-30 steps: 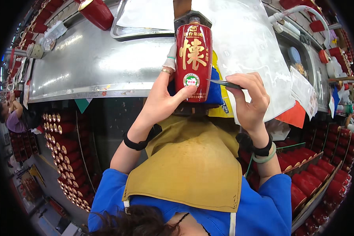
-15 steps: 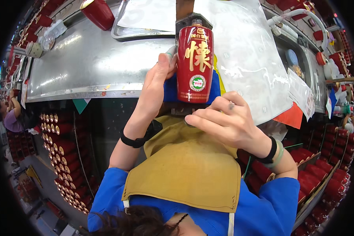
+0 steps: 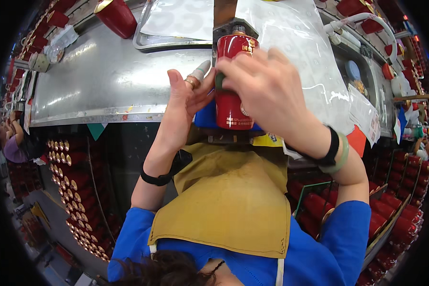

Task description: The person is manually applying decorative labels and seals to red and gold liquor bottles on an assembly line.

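Observation:
A glossy red bottle (image 3: pixel 233 112) with gold writing lies in a holder lined with blue material, its neck pointing away from me. My left hand (image 3: pixel 183 97) is open beside the bottle, thumb raised, with a pale cover on one finger. Its fingertips reach the bottle's left side, but I cannot tell how firmly they touch. Over the bottle's front is my right hand (image 3: pixel 269 83), blurred, with its fingers bent and closed. A small dark green thing (image 3: pixel 219 81) shows at its fingertips, too unclear to name. This hand hides most of the bottle's label.
On the left is a metal worktop (image 3: pixel 100 90) with a tray (image 3: pixel 143 40) and another red bottle (image 3: pixel 117 19). White sheeting (image 3: pixel 310 81) covers the right side. Racks of red bottles (image 3: pixel 74 186) stand below on both sides. A person (image 3: pixel 14 143) is at the far left.
My right hand has moved up and away from me, from below the bottle's base onto its front. My left thumb has lifted off the bottle's side and spread.

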Tool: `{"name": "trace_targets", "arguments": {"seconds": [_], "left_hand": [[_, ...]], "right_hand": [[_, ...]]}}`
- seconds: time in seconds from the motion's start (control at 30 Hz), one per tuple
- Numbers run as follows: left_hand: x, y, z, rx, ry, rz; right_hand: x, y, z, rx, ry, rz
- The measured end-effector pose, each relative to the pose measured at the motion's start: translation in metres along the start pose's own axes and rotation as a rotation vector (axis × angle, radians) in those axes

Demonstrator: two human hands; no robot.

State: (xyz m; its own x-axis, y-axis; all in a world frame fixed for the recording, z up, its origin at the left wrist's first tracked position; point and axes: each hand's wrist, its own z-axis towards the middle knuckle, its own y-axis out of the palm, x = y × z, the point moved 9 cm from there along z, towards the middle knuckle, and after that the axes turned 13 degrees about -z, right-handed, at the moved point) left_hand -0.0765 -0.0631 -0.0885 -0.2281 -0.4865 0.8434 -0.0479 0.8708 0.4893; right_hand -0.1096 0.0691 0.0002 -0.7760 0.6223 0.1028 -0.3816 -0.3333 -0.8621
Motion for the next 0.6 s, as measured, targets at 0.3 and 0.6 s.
{"name": "trace_targets", "arguments": {"seconds": [0.3, 0.6], "left_hand": [[-0.003, 0.007, 0.000, -0.048, -0.006, -0.097], [-0.015, 0.004, 0.009, 0.006, -0.047, -0.003]], "right_hand": [[-0.056, -0.051, 0.003, 0.159, -0.330, 0.324], [0.027, -0.023, -0.012, 0.474, -0.144, 0.235]]}}
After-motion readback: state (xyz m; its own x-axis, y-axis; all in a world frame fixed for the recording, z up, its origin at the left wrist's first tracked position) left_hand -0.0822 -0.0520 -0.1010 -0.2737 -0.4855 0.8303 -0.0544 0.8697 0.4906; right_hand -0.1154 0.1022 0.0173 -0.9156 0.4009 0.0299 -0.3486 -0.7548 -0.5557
